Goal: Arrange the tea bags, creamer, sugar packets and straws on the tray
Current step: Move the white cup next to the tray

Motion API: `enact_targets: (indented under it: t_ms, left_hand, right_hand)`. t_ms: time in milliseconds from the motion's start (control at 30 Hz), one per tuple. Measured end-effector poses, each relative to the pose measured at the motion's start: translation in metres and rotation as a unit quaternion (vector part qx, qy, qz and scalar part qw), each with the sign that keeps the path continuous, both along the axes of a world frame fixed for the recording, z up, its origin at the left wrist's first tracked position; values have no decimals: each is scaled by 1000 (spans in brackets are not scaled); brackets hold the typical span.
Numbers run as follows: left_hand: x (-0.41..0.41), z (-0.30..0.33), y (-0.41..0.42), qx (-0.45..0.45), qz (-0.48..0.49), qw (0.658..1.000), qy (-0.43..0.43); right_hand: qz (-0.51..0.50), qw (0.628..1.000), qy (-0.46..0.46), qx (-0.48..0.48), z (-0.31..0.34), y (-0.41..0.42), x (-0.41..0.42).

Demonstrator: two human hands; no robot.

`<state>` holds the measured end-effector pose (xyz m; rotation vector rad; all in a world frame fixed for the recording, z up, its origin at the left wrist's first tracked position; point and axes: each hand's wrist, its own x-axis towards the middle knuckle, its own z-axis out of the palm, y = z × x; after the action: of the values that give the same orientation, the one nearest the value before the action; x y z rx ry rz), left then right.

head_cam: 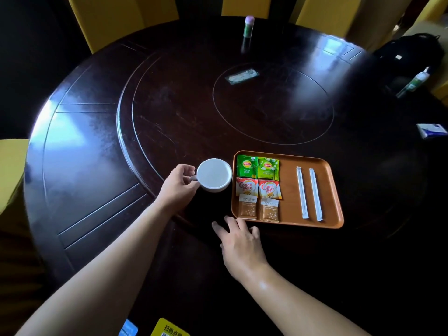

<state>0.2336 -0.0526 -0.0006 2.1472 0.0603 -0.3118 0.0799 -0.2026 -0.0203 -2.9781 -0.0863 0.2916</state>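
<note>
the orange tray (332, 190) sits on the dark round worktop (169, 112), near the person and to the right. on its left half lie three rows of two packets: two green tea bags (257, 167) at the far edge, two red and white creamer packets (258, 188) in the middle, and two brown sugar packets (259, 209) at the near edge. on the right half two white wrapped straws (309, 193) lie side by side, a little apart, running near to far.

just left of the tray, not touching it, stands a white cup (214, 175). the left hand (178, 187) grasps it at the handle, the grip curled closed round that handle with the thumb on the far side. the right hand (240, 241) lies released, fingers spread and flat over the worktop, fingertips just beside the tray's near left corner; whether they touch the rim i cannot tell.

farther out, a small flat packet (242, 75) lies near the middle of the worktop, and a green bottle with a pink cap (249, 26) stands at the far edge. at the right edge are a white and blue pack (431, 130) and a tilted bottle (413, 83). yellow chairs (106, 18) ring the far side.
</note>
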Motion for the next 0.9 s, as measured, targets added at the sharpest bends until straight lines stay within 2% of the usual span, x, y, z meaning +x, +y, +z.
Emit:
enact_targets:
  t_ms: [67, 133, 233, 300, 900]
  left_hand:
    - [1, 4, -5, 33, -45, 997, -44]
    - [0, 10, -16, 103, -87, 988, -77]
    - [-4, 18, -33, 197, -80, 973, -96]
    - [-4, 18, -40, 223, -76, 966, -107]
    - [9, 17, -33, 192, -110, 970, -98]
  right_hand:
    - [4, 1000, 8, -11, 1, 1, 0]
    - [8, 1000, 13, -21, 1, 2, 0]
    - [9, 1000, 15, -22, 2, 0, -1]
    - [13, 999, 17, -27, 2, -1, 0]
    - [15, 999, 27, -24, 5, -1, 2]
